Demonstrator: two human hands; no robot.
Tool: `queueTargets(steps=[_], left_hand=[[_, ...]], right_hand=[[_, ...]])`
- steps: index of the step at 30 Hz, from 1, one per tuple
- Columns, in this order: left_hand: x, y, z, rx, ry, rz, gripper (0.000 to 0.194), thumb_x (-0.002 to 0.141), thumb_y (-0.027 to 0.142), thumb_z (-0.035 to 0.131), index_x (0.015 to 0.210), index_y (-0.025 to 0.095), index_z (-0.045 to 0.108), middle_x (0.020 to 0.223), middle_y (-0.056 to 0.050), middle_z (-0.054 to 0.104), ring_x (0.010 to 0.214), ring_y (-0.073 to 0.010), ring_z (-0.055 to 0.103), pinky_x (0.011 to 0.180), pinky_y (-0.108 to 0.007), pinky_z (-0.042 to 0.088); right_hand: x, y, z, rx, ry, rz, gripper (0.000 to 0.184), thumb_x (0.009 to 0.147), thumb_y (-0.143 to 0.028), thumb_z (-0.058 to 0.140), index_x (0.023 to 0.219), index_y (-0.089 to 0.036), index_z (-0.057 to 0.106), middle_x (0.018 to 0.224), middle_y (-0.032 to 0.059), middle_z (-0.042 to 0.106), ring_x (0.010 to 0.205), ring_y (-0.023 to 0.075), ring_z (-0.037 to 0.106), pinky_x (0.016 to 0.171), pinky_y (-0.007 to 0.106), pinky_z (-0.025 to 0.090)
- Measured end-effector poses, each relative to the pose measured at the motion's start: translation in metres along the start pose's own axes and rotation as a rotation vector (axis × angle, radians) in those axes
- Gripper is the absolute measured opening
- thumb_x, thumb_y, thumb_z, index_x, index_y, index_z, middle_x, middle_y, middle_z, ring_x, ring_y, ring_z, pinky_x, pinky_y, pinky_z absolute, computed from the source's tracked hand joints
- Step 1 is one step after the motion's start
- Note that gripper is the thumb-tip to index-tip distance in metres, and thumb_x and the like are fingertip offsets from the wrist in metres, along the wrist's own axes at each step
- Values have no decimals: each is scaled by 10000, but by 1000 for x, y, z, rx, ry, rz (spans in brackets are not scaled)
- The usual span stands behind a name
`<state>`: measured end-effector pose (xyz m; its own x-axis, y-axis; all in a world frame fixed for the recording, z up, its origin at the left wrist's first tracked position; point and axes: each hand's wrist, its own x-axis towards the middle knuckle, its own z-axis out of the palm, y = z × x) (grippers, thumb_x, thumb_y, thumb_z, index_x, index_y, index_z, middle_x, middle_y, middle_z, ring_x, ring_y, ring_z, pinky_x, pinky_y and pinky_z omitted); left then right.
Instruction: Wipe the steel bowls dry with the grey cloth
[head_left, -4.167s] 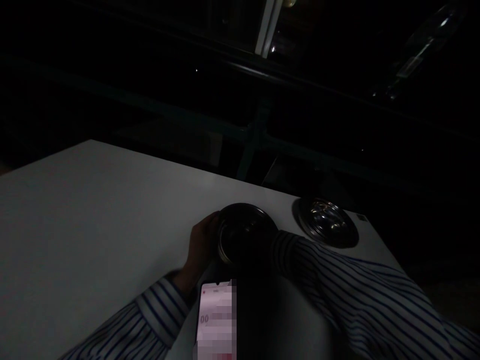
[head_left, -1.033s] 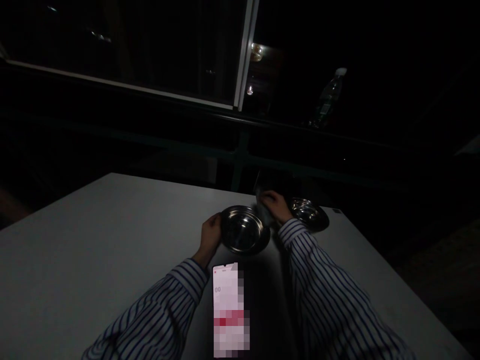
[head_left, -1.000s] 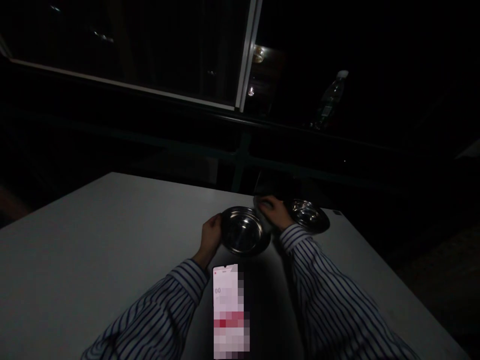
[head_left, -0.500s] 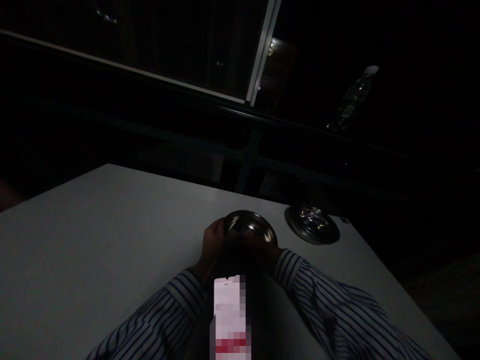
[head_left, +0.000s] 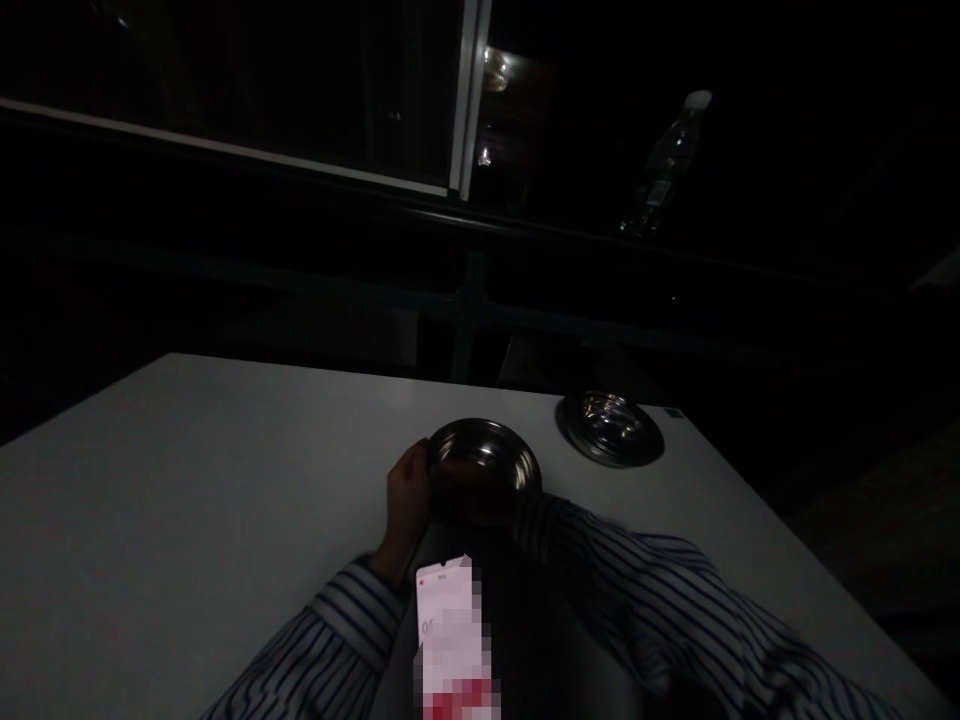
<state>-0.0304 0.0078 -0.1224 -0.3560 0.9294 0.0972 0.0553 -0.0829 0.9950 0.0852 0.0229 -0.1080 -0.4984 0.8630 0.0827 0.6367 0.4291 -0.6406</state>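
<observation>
In dim light, a shiny steel bowl (head_left: 491, 450) stands on a white table (head_left: 187, 500). My left hand (head_left: 407, 490) is curled round the bowl's left rim and holds it steady. My right hand (head_left: 480, 497) reaches into the near side of the bowl from the right. It sits in deep shadow, so its fingers and anything in them are hidden. Both arms wear blue-striped white sleeves.
A second steel bowl (head_left: 609, 428) rests near the table's far right corner. A lit phone (head_left: 450, 640) lies at the near edge between my arms. Behind the table, a plastic bottle (head_left: 667, 165) stands on a dark ledge by a window frame.
My right hand has come back from the far side of the bowl, where it touched a dark thing, and now sits inside the bowl. My left hand kept its hold on the rim.
</observation>
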Motion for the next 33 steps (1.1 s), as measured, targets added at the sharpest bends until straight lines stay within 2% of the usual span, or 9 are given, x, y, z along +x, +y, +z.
queueTargets(steps=[4, 6, 11, 15, 20, 24, 27, 30, 33], left_hand=[[-1, 3, -4, 2, -83, 8, 371, 780, 343, 464, 1017, 124, 646, 1050, -111, 670, 973, -222, 603, 852, -335, 441], [-1, 4, -6, 6, -99, 7, 378, 786, 348, 462, 1034, 125, 640, 1068, -113, 663, 983, -220, 598, 851, -330, 438], [-2, 9, -7, 89, -41, -4, 425, 822, 412, 397, 915, 94, 663, 876, -124, 697, 813, -217, 626, 732, -319, 463], [-3, 10, -8, 111, -56, -3, 490, 815, 493, 388, 874, 99, 673, 770, -103, 693, 714, -206, 613, 633, -293, 456], [-3, 8, -6, 34, 51, -59, 509, 818, 514, 370, 871, 105, 669, 769, -96, 692, 706, -199, 620, 633, -289, 458], [-4, 10, -6, 131, 42, -96, 542, 819, 538, 349, 715, 108, 661, 630, -91, 657, 611, -199, 600, 572, -289, 446], [-4, 13, -8, 77, 71, -86, 559, 836, 527, 313, 799, 101, 674, 733, -109, 688, 686, -199, 624, 638, -289, 463], [-4, 12, -7, -4, 45, -86, 550, 837, 511, 315, 902, 102, 677, 878, -116, 701, 813, -199, 638, 719, -292, 468], [-3, 9, -6, 5, 55, -123, 528, 814, 509, 366, 861, 92, 686, 838, -116, 705, 787, -212, 641, 710, -314, 477]], right_hand=[[22, 1, 1, 34, 223, 146, 194, 869, -215, 487, 1039, -130, 525, 1041, 61, 552, 962, 185, 535, 844, 402, 435], [27, -2, 2, 52, 280, 173, 210, 866, -171, 472, 1068, -123, 501, 1074, 72, 530, 1014, 202, 508, 874, 425, 412], [24, -8, 3, 123, 98, 28, 127, 771, -69, 557, 868, -150, 555, 849, -7, 593, 801, 122, 563, 762, 286, 460], [26, -10, 3, 117, 170, 86, 147, 823, -74, 476, 951, -127, 524, 963, 43, 567, 919, 162, 539, 828, 358, 435], [19, -15, 2, 138, 8, -30, 86, 790, -121, 564, 876, -129, 563, 860, 7, 591, 799, 130, 567, 743, 313, 469], [17, -18, 1, 119, 47, 10, 146, 829, -103, 481, 959, -136, 536, 935, 45, 591, 852, 143, 563, 765, 322, 460], [13, -20, 2, 87, -9, -15, 121, 811, -103, 524, 922, -140, 553, 896, 29, 602, 838, 140, 570, 774, 322, 461], [10, -23, 0, 53, -75, -41, 73, 791, -113, 572, 864, -120, 570, 810, 1, 599, 760, 126, 580, 720, 308, 483], [9, -28, -1, 17, -35, -45, 115, 847, -167, 522, 944, -119, 562, 896, 24, 599, 821, 136, 582, 741, 321, 489]])
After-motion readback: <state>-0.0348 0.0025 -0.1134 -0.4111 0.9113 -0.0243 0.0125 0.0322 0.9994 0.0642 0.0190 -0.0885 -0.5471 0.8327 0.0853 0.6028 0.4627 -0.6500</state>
